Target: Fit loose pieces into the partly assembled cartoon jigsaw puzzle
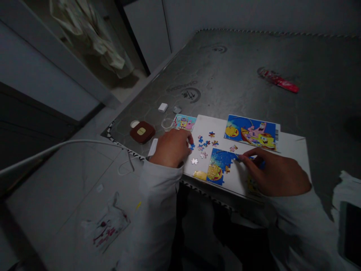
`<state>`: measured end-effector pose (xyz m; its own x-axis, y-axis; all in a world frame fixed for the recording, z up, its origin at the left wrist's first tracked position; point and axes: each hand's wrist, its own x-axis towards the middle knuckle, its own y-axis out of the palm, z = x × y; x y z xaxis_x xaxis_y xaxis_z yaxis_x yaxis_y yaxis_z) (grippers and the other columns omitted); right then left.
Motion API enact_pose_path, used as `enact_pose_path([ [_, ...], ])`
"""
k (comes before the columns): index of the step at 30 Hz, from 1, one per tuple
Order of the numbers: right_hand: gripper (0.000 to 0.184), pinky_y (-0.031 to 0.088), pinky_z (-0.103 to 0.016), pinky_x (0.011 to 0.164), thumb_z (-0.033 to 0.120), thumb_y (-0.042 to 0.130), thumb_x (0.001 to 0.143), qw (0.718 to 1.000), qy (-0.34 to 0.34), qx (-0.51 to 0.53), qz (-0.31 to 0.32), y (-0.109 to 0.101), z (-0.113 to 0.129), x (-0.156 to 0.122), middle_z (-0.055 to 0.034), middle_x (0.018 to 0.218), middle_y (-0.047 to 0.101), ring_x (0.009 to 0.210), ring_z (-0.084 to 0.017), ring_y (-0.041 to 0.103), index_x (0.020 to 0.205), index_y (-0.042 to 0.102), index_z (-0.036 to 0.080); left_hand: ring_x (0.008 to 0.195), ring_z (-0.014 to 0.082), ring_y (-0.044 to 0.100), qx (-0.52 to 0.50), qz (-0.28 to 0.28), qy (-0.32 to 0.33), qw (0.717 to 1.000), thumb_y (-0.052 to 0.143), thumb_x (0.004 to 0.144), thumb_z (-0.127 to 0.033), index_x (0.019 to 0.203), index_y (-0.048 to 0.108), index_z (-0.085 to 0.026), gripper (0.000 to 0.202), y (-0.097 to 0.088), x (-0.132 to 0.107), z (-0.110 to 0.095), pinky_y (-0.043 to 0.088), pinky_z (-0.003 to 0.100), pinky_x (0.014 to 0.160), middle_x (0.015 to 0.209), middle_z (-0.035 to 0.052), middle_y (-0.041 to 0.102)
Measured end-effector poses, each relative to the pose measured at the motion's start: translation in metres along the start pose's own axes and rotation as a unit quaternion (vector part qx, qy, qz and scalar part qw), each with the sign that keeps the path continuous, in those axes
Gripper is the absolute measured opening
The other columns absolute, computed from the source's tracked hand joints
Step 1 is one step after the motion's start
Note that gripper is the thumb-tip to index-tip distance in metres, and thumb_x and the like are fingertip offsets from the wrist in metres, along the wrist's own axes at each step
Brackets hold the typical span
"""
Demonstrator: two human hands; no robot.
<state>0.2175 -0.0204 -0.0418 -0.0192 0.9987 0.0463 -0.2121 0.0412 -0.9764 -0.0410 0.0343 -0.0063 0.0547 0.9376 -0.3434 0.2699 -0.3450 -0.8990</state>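
Brown case (142,132) lies on the mat (254,60); white block (163,107) just beyond it; red wrapper (278,80) well apart, far right.

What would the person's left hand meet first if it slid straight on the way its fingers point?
Likely the loose puzzle pieces just past the left hand fingertips on the white board; depth is uncertain.

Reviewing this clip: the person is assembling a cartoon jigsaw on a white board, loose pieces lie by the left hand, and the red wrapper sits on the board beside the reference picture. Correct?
Not quite. In the head view the red wrapper lies on the dark table, well off the white board. The loose pieces by the left hand are as described.
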Motion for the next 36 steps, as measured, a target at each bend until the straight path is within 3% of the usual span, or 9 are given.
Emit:
enact_pose_path([
  [16,0.035,0.033,-0.037,0.056,0.054,0.053,0.097,1.000,0.012,0.022,0.017,-0.0061,-0.0076,-0.0004,-0.0041,0.078,0.077,0.062,-0.027,0.065,0.098,0.077,0.029,0.095,0.0244,0.070,0.019,-0.004,0.007,1.000,0.072,0.082,-0.012,0.100,0.076,-0.022,0.021,0.0046,0.0027,-0.0018,0.051,0.036,0.083,0.104,0.0063,0.078],
  [22,0.031,0.033,-0.036,0.058,0.053,0.056,0.096,0.999,0.019,0.026,0.021,-0.0078,-0.0082,0.0001,-0.0026,0.076,0.076,0.063,-0.029,0.065,0.098,0.076,0.030,0.097,0.0231,0.070,0.011,0.009,0.033,0.999,0.069,0.086,-0.012,0.110,0.074,-0.022,0.026,0.0044,0.0007,-0.0003,0.050,0.033,0.085,0.105,0.0069,0.078],
  [28,0.031,0.033,-0.037,0.059,0.052,0.056,0.097,0.999,0.021,0.028,0.031,-0.0103,-0.0062,0.0004,-0.0022,0.077,0.077,0.065,-0.030,0.066,0.098,0.075,0.029,0.104,0.0258,0.070,0.022,0.004,0.048,0.999,0.061,0.094,-0.013,0.119,0.074,-0.025,0.031,0.0019,-0.0034,-0.0026,0.050,0.039,0.095,0.113,0.0085,0.077],
  [36,0.034,0.034,-0.038,0.058,0.052,0.053,0.097,1.000,0.010,0.019,0.022,-0.0080,-0.0073,0.0008,-0.0050,0.078,0.077,0.064,-0.029,0.066,0.098,0.077,0.027,0.103,0.0258,0.071,0.018,-0.022,0.040,0.999,0.063,0.094,-0.017,0.105,0.078,-0.022,0.019,-0.0014,-0.0042,-0.0052,0.051,0.037,0.090,0.110,0.0090,0.078],
])
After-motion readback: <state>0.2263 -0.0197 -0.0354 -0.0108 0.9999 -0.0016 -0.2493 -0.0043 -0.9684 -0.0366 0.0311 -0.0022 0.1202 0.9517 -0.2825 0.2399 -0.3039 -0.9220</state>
